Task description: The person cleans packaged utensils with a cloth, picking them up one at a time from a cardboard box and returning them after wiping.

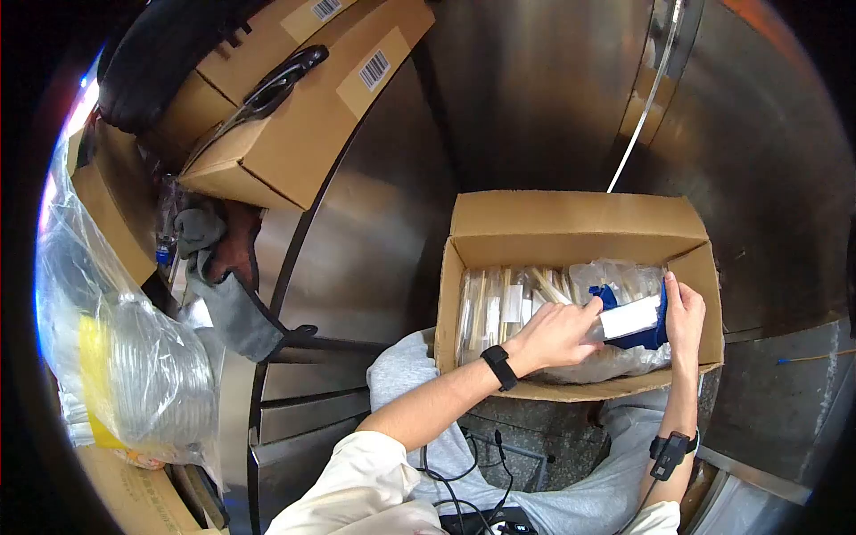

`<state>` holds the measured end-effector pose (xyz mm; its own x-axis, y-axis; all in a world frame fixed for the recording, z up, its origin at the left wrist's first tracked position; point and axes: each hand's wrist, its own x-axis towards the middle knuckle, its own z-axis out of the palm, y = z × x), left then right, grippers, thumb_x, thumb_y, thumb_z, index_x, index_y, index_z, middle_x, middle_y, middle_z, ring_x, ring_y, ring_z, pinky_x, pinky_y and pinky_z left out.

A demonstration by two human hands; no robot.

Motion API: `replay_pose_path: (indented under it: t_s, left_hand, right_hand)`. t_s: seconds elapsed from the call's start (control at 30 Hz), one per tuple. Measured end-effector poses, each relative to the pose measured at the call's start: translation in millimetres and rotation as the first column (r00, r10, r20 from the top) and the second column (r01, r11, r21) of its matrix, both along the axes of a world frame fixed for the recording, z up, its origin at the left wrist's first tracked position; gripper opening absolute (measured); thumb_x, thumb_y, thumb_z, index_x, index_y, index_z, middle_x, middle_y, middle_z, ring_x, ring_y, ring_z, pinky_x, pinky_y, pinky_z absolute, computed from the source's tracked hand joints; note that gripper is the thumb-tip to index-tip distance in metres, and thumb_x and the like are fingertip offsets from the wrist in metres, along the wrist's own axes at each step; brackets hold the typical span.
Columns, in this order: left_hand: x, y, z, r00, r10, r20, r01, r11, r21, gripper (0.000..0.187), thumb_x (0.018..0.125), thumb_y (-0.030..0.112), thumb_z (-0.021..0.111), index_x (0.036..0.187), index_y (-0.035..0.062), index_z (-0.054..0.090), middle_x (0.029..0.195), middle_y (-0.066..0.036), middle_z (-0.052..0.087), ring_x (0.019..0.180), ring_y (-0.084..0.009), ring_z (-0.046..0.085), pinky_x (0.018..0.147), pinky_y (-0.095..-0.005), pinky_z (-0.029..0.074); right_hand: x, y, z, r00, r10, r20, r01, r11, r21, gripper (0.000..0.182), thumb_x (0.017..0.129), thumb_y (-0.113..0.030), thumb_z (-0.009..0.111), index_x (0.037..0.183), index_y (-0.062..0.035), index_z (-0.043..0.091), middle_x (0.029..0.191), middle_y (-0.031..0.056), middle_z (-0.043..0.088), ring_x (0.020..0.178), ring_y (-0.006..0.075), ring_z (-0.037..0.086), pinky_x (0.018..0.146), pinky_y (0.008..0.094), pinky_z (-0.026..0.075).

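An open cardboard box (pixel 580 223) sits in front of me between my legs, filled with clear plastic packets (pixel 486 303) that hold pale sticks or strips. Over its right half, my right hand (pixel 685 314) pinches the edge of a crumpled blue piece (pixel 644 339), which looks like film or cloth. A flat white strip (pixel 629 318) lies across the blue piece. My left hand (pixel 555 337) is closed at the left end of this strip, fingers bent; its fingertips are partly hidden. Clear plastic wrapping (pixel 615 272) bulges up behind and below the blue piece.
At upper left, scissors (pixel 281 82) lie on cardboard cartons (pixel 303 125) beside a black bag (pixel 165 62). A grey glove (pixel 234 312) hangs at the metal cabinet's edge. Bagged clear plastic lids or bowls (pixel 156 383) stand at left. Black cables (pixel 464 477) run between my legs.
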<state>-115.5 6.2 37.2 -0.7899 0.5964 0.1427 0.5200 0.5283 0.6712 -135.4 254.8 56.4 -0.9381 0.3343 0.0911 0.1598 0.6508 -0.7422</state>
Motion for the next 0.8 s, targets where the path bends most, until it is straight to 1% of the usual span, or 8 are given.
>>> replay_pose_path:
  t_s: [0.03,0.13,0.17,0.27,0.37,0.57,0.63,0.8]
  left_hand:
    - [-2.8,0.6,1.7,1.000,0.009,-0.012,-0.009,0.999,0.031,0.044,0.080,0.024,0.070,0.111,0.0043,0.046,0.077,-0.024,0.064,0.074,-0.0450,0.064,0.062,-0.0532,0.049]
    - [-4.6,3.2,4.8,1.000,0.025,-0.001,-0.024,0.993,0.114,0.046,0.080,0.022,0.070,0.114,0.0043,0.045,0.078,-0.025,0.064,0.074,-0.0462,0.063,0.062,-0.0541,0.049]
    - [-6.1,2.9,6.3,1.000,0.025,-0.005,-0.024,0.993,0.114,0.046,0.080,0.022,0.070,0.114,0.0043,0.045,0.078,-0.025,0.064,0.074,-0.0462,0.063,0.062,-0.0541,0.049]
    - [-4.1,2.8,5.1,1.000,0.019,0.019,-0.020,0.996,0.083,0.045,0.080,0.022,0.069,0.114,0.0049,0.044,0.079,-0.025,0.064,0.074,-0.0464,0.063,0.063,-0.0544,0.049]
    - [-7.7,5.8,4.3,1.000,0.020,0.023,-0.021,0.998,0.064,0.044,0.082,0.021,0.068,0.114,0.0057,0.044,0.080,-0.025,0.064,0.074,-0.0467,0.063,0.063,-0.0549,0.048]
    - [-6.6,10.8,11.4,0.968,-0.023,0.249,-0.031,0.977,0.212,0.042,0.088,0.037,0.070,0.107,0.0044,0.052,0.076,-0.021,0.064,0.071,-0.0403,0.065,0.063,-0.0461,0.048]
    - [-9.5,14.1,8.2,0.909,-0.097,0.406,-0.087,0.907,0.411,0.043,0.092,0.043,0.068,0.105,0.0030,0.056,0.078,-0.020,0.065,0.073,-0.0375,0.065,0.064,-0.0424,0.048]
    - [-12.2,9.2,4.9,0.931,-0.043,0.361,-0.053,0.966,0.252,0.040,0.096,0.041,0.063,0.109,0.0043,0.058,0.084,-0.020,0.066,0.078,-0.0358,0.067,0.066,-0.0416,0.048]
  right_hand:
    - [-3.0,3.5,-3.4,1.000,-0.002,-0.003,0.002,1.000,0.000,0.053,0.100,-0.036,0.056,0.067,0.0037,0.048,0.056,0.0075,0.038,0.057,0.0132,0.035,0.053,0.0375,0.033]
    - [-2.3,8.1,-5.8,1.000,-0.028,-0.009,0.024,0.949,-0.313,0.049,0.103,-0.037,0.054,0.067,-0.0030,0.054,0.063,-0.0076,0.044,0.060,0.0064,0.034,0.054,0.0279,0.029]
    - [-3.1,6.3,-5.0,1.000,-0.028,-0.013,0.022,0.949,-0.313,0.049,0.103,-0.037,0.054,0.067,-0.0030,0.054,0.063,-0.0076,0.044,0.060,0.0064,0.034,0.054,0.0279,0.029]
    - [-2.7,6.0,-5.0,0.992,-0.095,-0.087,0.018,0.768,-0.640,0.035,0.102,-0.034,0.057,0.074,-0.0129,0.060,0.066,-0.0099,0.048,0.058,0.0009,0.039,0.053,0.0231,0.031]
    - [-6.5,4.7,-6.9,0.977,-0.191,-0.095,0.063,0.683,-0.727,0.032,0.102,-0.033,0.058,0.077,-0.0132,0.060,0.067,-0.0096,0.049,0.059,0.0010,0.042,0.054,0.0227,0.034]
    - [-3.0,3.3,-2.2,0.980,-0.179,-0.082,0.061,0.674,-0.736,0.031,0.102,-0.032,0.058,0.081,-0.0108,0.065,0.071,-0.0098,0.053,0.065,0.0008,0.044,0.061,0.0216,0.035]
    - [-6.2,3.7,-2.4,0.979,-0.182,-0.095,0.055,0.677,-0.734,0.031,0.102,-0.032,0.058,0.081,-0.0108,0.065,0.072,-0.0098,0.053,0.066,0.0008,0.044,0.061,0.0216,0.035]
    - [-6.7,2.9,-8.0,0.982,-0.135,-0.130,0.041,0.834,-0.550,0.033,0.103,-0.032,0.056,0.083,-0.0074,0.065,0.072,-0.0088,0.050,0.067,0.0024,0.042,0.061,0.0227,0.035]
